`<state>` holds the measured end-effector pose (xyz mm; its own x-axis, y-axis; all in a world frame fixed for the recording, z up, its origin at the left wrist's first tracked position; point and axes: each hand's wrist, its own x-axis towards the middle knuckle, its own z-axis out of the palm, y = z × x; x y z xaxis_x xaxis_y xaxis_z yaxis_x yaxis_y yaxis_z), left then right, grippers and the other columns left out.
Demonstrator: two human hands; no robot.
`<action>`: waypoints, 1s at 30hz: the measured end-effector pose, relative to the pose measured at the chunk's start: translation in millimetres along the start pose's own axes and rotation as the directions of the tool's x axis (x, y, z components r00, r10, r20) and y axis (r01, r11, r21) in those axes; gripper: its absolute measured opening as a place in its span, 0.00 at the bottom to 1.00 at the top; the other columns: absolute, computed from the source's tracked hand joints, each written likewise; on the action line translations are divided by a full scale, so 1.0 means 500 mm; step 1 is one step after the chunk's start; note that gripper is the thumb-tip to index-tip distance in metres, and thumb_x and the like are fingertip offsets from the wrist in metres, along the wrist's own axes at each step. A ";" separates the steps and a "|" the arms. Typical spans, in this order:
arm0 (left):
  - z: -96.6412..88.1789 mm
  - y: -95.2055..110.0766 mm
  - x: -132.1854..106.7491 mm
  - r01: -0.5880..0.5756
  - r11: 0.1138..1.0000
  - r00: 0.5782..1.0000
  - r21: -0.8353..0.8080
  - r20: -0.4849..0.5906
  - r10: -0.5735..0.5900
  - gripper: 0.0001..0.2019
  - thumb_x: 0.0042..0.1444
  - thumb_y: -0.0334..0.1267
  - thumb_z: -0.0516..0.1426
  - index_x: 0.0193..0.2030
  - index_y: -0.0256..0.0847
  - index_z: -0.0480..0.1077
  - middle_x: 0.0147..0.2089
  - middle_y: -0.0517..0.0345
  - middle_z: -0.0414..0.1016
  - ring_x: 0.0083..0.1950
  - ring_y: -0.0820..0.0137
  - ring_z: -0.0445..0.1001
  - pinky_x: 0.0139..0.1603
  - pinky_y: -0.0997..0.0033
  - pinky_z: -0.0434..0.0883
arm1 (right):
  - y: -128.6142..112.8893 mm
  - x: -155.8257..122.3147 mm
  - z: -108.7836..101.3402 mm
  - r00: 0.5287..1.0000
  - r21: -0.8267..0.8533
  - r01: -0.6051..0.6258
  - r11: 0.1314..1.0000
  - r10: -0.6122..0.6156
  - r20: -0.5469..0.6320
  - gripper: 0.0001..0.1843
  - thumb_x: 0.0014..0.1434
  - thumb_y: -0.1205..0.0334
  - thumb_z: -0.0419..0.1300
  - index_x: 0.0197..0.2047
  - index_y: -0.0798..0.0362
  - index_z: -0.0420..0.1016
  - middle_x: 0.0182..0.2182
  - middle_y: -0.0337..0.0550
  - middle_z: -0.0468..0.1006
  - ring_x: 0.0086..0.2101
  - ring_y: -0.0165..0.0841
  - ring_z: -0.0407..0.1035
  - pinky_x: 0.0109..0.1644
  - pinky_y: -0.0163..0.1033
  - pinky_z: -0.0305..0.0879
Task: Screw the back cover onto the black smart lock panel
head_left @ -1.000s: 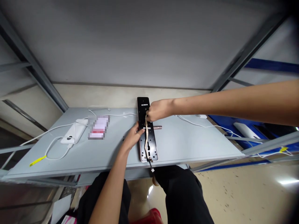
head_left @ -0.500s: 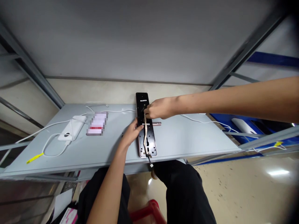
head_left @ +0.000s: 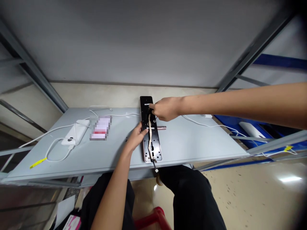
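A long black door lock panel [head_left: 155, 145] lies back side up on the table, with its lever handle [head_left: 161, 127] jutting out to the right. Down its middle runs a pale tape-like strip [head_left: 150, 137]. A short cable with a white connector [head_left: 156, 170] hangs past the table's front edge. My left hand [head_left: 136, 137] grips the panel's left edge, thumb on top. Over the upper part of the panel is my right hand [head_left: 165, 108], fingers curled together and the index fingertip by the upper white label [head_left: 147, 104]. Anything within those fingers is hidden.
To the left lie a white power bank [head_left: 76, 131] with a looped cable and a phone [head_left: 100, 127] with a blurred screen. White cables cross the back of the table [head_left: 192, 143]. Metal posts stand at both sides. A red stool [head_left: 155, 217] is below.
My right hand's fingertips have moved slightly up the panel, from the strip's top end toward the upper label. My left hand keeps its grip. The view has shifted a little.
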<state>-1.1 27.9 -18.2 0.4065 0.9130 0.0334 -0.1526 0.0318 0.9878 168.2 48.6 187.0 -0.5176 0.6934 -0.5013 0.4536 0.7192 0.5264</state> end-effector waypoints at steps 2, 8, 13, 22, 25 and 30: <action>0.000 0.001 -0.001 -0.004 1.000 1.000 -0.001 -0.001 0.004 0.29 0.65 0.35 0.64 0.73 0.42 0.74 0.64 0.46 0.84 0.76 0.49 0.72 0.74 0.52 0.72 | 0.016 0.001 0.001 1.000 -0.001 0.031 1.000 -0.031 0.000 0.20 0.74 0.69 0.52 0.56 0.64 0.84 0.62 0.62 0.76 0.36 0.38 0.74 0.35 0.47 0.58; -0.003 -0.003 0.000 0.014 1.000 1.000 -0.005 -0.002 -0.014 0.29 0.65 0.37 0.65 0.73 0.40 0.74 0.63 0.44 0.84 0.73 0.48 0.74 0.69 0.54 0.76 | 0.062 -0.006 0.008 0.997 0.098 0.057 0.994 -0.051 -0.055 0.21 0.71 0.73 0.58 0.61 0.50 0.83 0.51 0.49 0.84 0.38 0.39 0.75 0.37 0.44 0.55; -0.003 -0.002 -0.003 0.031 1.000 1.000 -0.002 -0.002 -0.031 0.30 0.65 0.40 0.66 0.73 0.40 0.74 0.61 0.43 0.85 0.66 0.49 0.78 0.64 0.54 0.79 | 0.026 -0.020 0.009 0.988 0.121 -0.035 0.992 0.052 -0.143 0.18 0.72 0.70 0.57 0.59 0.52 0.83 0.52 0.53 0.84 0.37 0.39 0.77 0.36 0.43 0.53; 0.004 0.010 -0.008 0.052 0.998 0.998 0.021 -0.030 -0.051 0.30 0.65 0.40 0.67 0.73 0.41 0.74 0.59 0.45 0.85 0.64 0.51 0.79 0.61 0.58 0.79 | -0.038 -0.016 0.080 0.824 0.622 -0.025 0.783 0.369 -0.431 0.08 0.70 0.72 0.54 0.49 0.53 0.69 0.46 0.52 0.79 0.32 0.35 0.67 0.36 0.41 0.56; 0.004 0.014 -0.010 0.044 0.999 0.999 0.020 -0.029 -0.043 0.31 0.63 0.41 0.68 0.73 0.42 0.75 0.57 0.45 0.86 0.62 0.51 0.80 0.59 0.58 0.79 | -0.047 -0.007 0.126 0.670 0.789 0.187 0.585 0.512 -0.538 0.10 0.64 0.72 0.58 0.45 0.49 0.65 0.39 0.45 0.78 0.35 0.36 0.68 0.40 0.41 0.61; 0.007 0.020 -0.013 0.046 0.999 0.998 0.012 -0.037 -0.046 0.32 0.63 0.40 0.70 0.74 0.44 0.75 0.57 0.47 0.86 0.61 0.53 0.80 0.59 0.59 0.79 | -0.090 0.008 0.175 0.491 0.874 0.383 0.299 0.736 -0.467 0.09 0.61 0.69 0.60 0.45 0.50 0.73 0.36 0.39 0.82 0.31 0.33 0.66 0.40 0.41 0.61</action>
<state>-2.1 20.6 -8.3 0.3792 0.9252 -0.0175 -0.1226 0.0690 0.9901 209.3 23.0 101.5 -0.2587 0.8483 0.4620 0.5712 0.5200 -0.6351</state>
